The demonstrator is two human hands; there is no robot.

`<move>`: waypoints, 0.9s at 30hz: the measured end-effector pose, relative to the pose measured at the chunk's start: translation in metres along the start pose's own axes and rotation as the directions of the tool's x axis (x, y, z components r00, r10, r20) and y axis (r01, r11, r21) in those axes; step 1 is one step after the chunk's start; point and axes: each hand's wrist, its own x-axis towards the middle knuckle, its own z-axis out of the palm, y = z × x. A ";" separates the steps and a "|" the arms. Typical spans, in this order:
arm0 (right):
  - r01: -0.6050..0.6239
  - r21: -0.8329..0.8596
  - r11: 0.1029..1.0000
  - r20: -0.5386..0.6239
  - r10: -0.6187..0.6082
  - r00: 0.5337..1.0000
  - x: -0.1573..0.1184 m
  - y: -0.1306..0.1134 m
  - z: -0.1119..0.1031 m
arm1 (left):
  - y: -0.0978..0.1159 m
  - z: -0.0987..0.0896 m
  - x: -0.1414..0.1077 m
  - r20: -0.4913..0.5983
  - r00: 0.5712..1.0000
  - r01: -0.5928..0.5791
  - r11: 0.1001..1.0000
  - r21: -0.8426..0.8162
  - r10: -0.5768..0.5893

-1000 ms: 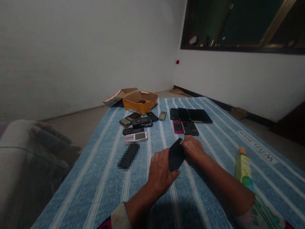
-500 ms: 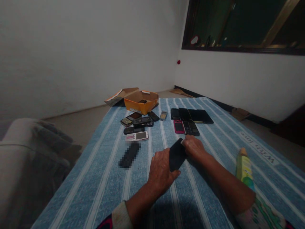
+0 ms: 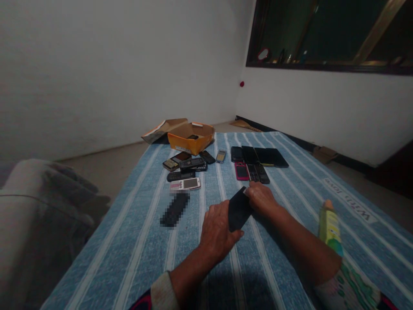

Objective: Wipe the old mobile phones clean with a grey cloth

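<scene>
A dark, flat smartphone (image 3: 238, 210) is held at a tilt above the striped cloth, between both hands. My left hand (image 3: 217, 228) wraps its near left side, the thumb along the lower edge. At the far right corner, my right hand (image 3: 262, 199) pinches the phone with bent fingers. Just beyond my right hand are a pink phone (image 3: 241, 171), a black keypad phone (image 3: 253, 173) and several dark phones. Left of my left hand, a pixelated dark object (image 3: 176, 210) lies on the cloth, with a white and pink phone (image 3: 185, 184) above it.
An orange cardboard box (image 3: 190, 142) with its lid open stands at the far end, something dark inside. Several keypad phones (image 3: 192, 163) lie before it. A yellow-green packet (image 3: 329, 226) rests beside my right forearm. A grey cloth-covered shape (image 3: 38, 224) stands left of the striped cloth (image 3: 142, 241).
Both hands keep their hold on the smartphone in nearly the same place. The right forearm has shifted very slightly left; the other phones have not moved.
</scene>
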 end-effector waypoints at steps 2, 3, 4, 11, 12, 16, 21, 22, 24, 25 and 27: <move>-0.002 -0.003 1.000 -0.005 0.002 1.000 -0.005 0.001 0.001 | 0.001 -0.001 0.000 0.002 1.000 -0.005 1.000 -0.008 0.005; -0.004 -0.004 1.000 -0.008 0.004 1.000 -0.005 0.001 0.000 | 0.001 -0.001 0.000 0.003 1.000 -0.007 1.000 -0.008 0.008; -0.007 -0.005 1.000 -0.011 0.007 1.000 -0.003 0.000 0.000 | 0.000 0.000 0.000 0.003 1.000 -0.008 1.000 -0.006 0.008; -0.013 -0.010 1.000 -0.013 0.013 1.000 0.014 -0.005 -0.003 | 0.000 0.000 0.001 -0.012 1.000 -0.007 1.000 -0.006 0.007; -0.012 -0.013 1.000 -0.010 0.012 1.000 0.011 -0.004 -0.002 | 0.000 -0.001 0.001 -0.007 1.000 -0.004 1.000 -0.008 0.004; -0.021 -0.031 0.999 0.015 0.021 1.000 -0.010 0.007 0.004 | 0.001 -0.001 0.000 0.002 1.000 -0.003 1.000 -0.009 0.003; -0.010 -0.058 0.998 0.031 0.012 0.999 -0.032 0.015 0.007 | 0.000 0.000 0.000 0.017 1.000 -0.009 1.000 -0.008 0.009; -0.016 -0.061 0.998 0.029 0.018 0.999 -0.033 0.014 0.007 | 0.000 0.000 0.000 0.020 1.000 -0.009 1.000 -0.007 0.009; -0.024 -0.066 0.998 0.015 0.025 1.000 -0.030 0.012 0.007 | 0.000 0.000 0.000 0.022 1.000 -0.005 1.000 -0.001 0.005; -0.027 -0.065 0.998 0.008 0.027 1.000 -0.027 0.010 0.006 | 0.000 0.000 0.001 0.022 1.000 -0.004 1.000 0.000 0.004; -0.025 -0.051 0.998 0.002 0.025 1.000 -0.018 0.006 0.004 | 0.000 0.000 0.001 0.020 1.000 -0.004 1.000 -0.002 0.004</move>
